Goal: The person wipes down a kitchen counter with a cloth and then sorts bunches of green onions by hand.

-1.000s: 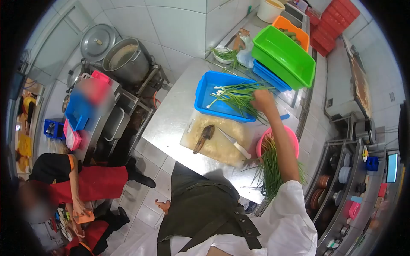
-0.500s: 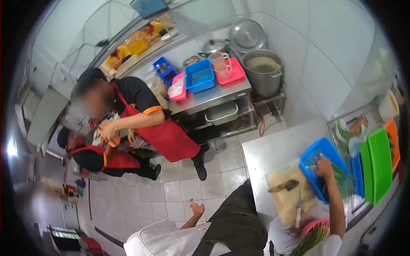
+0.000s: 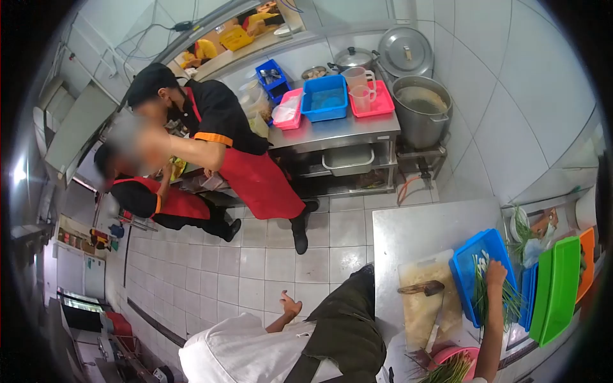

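My right hand (image 3: 497, 273) is at the right side of a blue plastic basket (image 3: 465, 281), its fingers closed among spring onions (image 3: 483, 293). White onion ends lie inside the basket; green leaves stick out past its rim. My left hand (image 3: 290, 304) hangs over the floor beside my apron, open and empty, thumb and fingers apart. Left of the basket is a worn chopping board (image 3: 415, 319). A dark-bladed knife (image 3: 421, 288) and a white-handled knife (image 3: 432, 337) lie on it. More greens (image 3: 450, 371) fill a pink bowl (image 3: 471, 354) near my right forearm.
Green (image 3: 555, 290) and orange (image 3: 586, 268) trays stand beyond the basket. Two people in red aprons (image 3: 258, 182) work at the left. A steel counter (image 3: 319, 135) holds colored trays and jugs; a large pot (image 3: 419, 112) stands beside it.
My right hand has gone from spread fingers over the basket to closed fingers at its right side. More white onion ends show inside. The view has shifted; my left hand stays open.
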`<move>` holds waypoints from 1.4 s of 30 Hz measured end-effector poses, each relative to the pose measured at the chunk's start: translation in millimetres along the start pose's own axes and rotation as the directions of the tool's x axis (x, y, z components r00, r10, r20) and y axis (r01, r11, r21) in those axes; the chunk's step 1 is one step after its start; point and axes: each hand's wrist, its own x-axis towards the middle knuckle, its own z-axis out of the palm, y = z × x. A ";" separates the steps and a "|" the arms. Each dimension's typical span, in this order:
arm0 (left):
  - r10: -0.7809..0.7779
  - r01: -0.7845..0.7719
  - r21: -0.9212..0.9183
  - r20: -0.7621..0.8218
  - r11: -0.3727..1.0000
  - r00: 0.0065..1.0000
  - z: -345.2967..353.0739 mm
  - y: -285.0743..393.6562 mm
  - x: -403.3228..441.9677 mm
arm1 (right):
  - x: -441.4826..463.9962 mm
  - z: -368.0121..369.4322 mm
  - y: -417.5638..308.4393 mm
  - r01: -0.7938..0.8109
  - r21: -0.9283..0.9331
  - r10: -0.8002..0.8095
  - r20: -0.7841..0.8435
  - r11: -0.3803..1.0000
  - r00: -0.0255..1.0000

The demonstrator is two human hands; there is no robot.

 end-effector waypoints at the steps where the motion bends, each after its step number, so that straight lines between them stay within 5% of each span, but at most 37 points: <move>1: 0.008 -0.007 -0.027 0.007 1.000 1.000 -2.3 8.1 4.8 | -10.1 -2.6 -4.8 -0.010 -0.002 0.010 0.000 1.000 1.000; 3: 0.024 -0.023 -0.064 0.019 0.998 1.000 0.1 24.3 16.7 | -33.1 -14.1 -23.0 -0.162 -0.187 0.193 0.163 0.969 0.968; 5: 0.079 -0.082 -0.075 -0.044 0.994 0.996 -1.0 29.0 21.3 | -23.3 0.5 -15.6 -0.159 -0.054 0.168 0.310 0.986 0.936; 7: 0.065 -0.065 -0.068 -0.003 0.996 0.998 -2.5 38.9 25.4 | -29.0 -11.7 -23.8 -0.063 -0.050 0.070 0.159 0.997 0.985; 8: 0.100 -0.099 -0.067 0.016 0.993 0.995 -3.2 47.0 25.7 | 26.8 101.2 2.9 -0.115 -0.196 0.097 -0.095 0.974 0.991; 14: 0.293 -0.299 -0.071 -0.087 0.952 0.952 10.0 65.9 40.8 | -9.0 17.6 -12.7 -0.122 0.047 0.110 0.206 0.991 0.972; 16: 0.209 -0.210 -0.164 -0.020 0.964 0.978 12.3 87.1 44.0 | -10.0 19.8 -7.1 -0.112 0.068 0.097 0.190 0.991 0.977; 18: 0.270 -0.144 -0.468 0.215 0.872 0.939 -12.7 155.8 18.1 | -9.5 26.9 -0.8 -0.100 0.091 0.083 0.174 0.991 0.981; 19: 0.420 -0.275 -0.483 0.223 0.831 0.880 -28.1 199.1 2.9 | -7.2 35.2 3.3 -0.124 0.097 0.108 0.159 0.987 0.981; 20: 0.555 -0.395 -0.498 0.225 0.772 0.801 -37.9 238.6 -4.2 | -1.3 43.5 5.7 -0.143 0.104 0.127 0.145 0.984 0.981; 21: 0.791 -0.699 -0.458 0.016 0.550 0.612 -38.5 274.8 -2.6 | 14.5 58.9 14.5 -0.133 0.102 0.117 0.151 0.986 0.982; 23: 0.967 -0.938 -0.258 -0.044 0.232 0.251 -86.7 376.4 -37.5 | 37.1 96.2 37.6 -0.145 0.148 0.101 0.266 0.978 0.959; 24: 0.992 -0.959 -0.262 -0.042 0.106 0.121 -110.5 423.8 -59.5 | -4.5 11.3 13.7 -0.136 0.126 0.083 0.360 0.983 0.929; 25: 0.994 -0.983 -0.150 -0.052 -0.106 -0.099 -135.0 466.3 -78.5 | 20.2 71.5 36.2 0.022 0.211 -0.049 0.124 0.977 0.991; 26: 0.945 -0.942 -0.069 -0.038 -0.327 -0.325 -157.0 503.0 -98.7 | 46.6 131.5 58.0 0.200 0.218 -0.177 -0.121 0.955 0.977; 27: 0.887 -0.880 -0.116 -0.021 -0.460 -0.461 -175.1 531.4 -124.3 | -20.5 64.9 35.7 0.250 0.431 -0.135 -0.280 0.867 0.950; 28: 0.781 -0.771 -0.138 -0.037 -0.622 -0.623 -185.5 555.6 -147.8 | -52.5 17.5 17.1 0.155 0.480 -0.021 -0.273 0.864 0.962; 29: 0.669 -0.644 -0.212 -0.073 -0.735 -0.740 -189.9 570.5 -165.6 | -16.0 86.8 50.4 0.310 0.523 -0.129 -0.354 0.794 0.926; 30: 0.575 -0.543 -0.213 -0.128 -0.812 -0.808 -193.8 581.5 -189.2 | -52.3 10.0 28.3 0.289 0.572 -0.163 -0.261 0.768 0.951; 31: 0.482 -0.447 -0.204 -0.184 -0.871 -0.856 -197.5 587.5 -210.9 | -24.0 14.3 35.9 0.166 0.564 -0.214 0.020 0.809 0.977; 32: 0.476 -0.428 -0.241 -0.200 -0.871 -0.856 -202.5 588.6 -230.3 | -0.4 26.2 43.7 0.066 0.543 -0.259 0.287 0.837 0.922; 33: 0.467 -0.412 -0.256 -0.211 -0.874 -0.859 -206.7 585.3 -249.5 | -14.0 13.2 45.9 0.106 0.621 -0.243 0.139 0.777 0.960; 35: 0.697 -0.612 -0.368 -0.161 -0.700 -0.699 -216.8 569.5 -271.5 | -32.5 -24.1 51.9 0.069 0.667 -0.255 0.185 0.742 0.949; 36: 0.697 -0.607 -0.383 -0.159 -0.697 -0.700 -232.4 567.6 -286.1 | -32.6 -31.0 64.5 0.054 0.669 -0.247 0.197 0.742 0.949; 38: 0.721 -0.756 -0.294 0.238 -0.585 -0.651 -263.1 569.8 -309.4 | -34.9 -38.5 82.0 0.038 0.797 -0.297 0.180 0.603 0.938; 39: 0.707 -0.765 -0.269 0.293 -0.585 -0.643 -267.5 567.9 -313.9 | -53.2 -66.9 81.3 0.043 0.798 -0.267 0.150 0.601 0.952; 41: 0.699 -0.755 -0.266 0.285 -0.600 -0.656 -268.6 565.8 -317.8 | -101.3 -121.7 67.9 -0.200 0.960 -0.098 0.222 0.197 0.970; 42: 0.695 -0.747 -0.269 0.274 -0.608 -0.664 -268.6 563.4 -319.2 | -119.2 -144.4 65.9 -0.169 0.981 -0.109 0.179 0.095 0.978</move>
